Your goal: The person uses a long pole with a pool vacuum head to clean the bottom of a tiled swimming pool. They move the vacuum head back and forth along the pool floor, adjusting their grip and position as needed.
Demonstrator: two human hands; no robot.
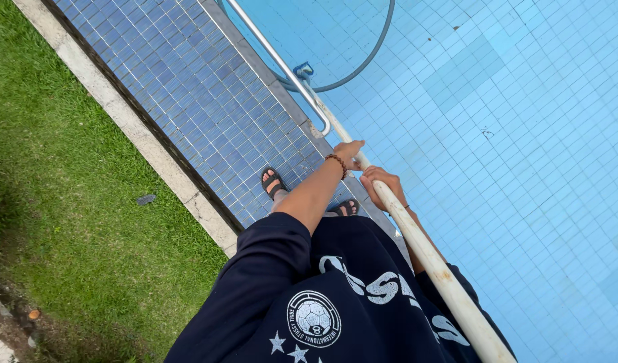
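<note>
- Head view looks straight down: I see both my hands on a long pale pole [416, 238] that slants from my lap side out over the pool.
- My left hand [349, 153] sits higher on the pole, fingers [355, 144] curled around it, a bead bracelet [336, 163] on the wrist.
- My right hand [379, 183] grips just below, fingers clamped tight around the shaft; the two hands are near each other, not touching.
- Farther on, the pole's end meets a dark hose [369, 57] under the water.
- My sandalled feet [274, 183] stand on the dark blue tiled ledge [188, 87], close to its pool-side edge.
- A metal handrail [282, 67] runs along that edge.
- Grass [67, 202] lies to my left; open light blue pool floor [524, 168] spreads to my right.
</note>
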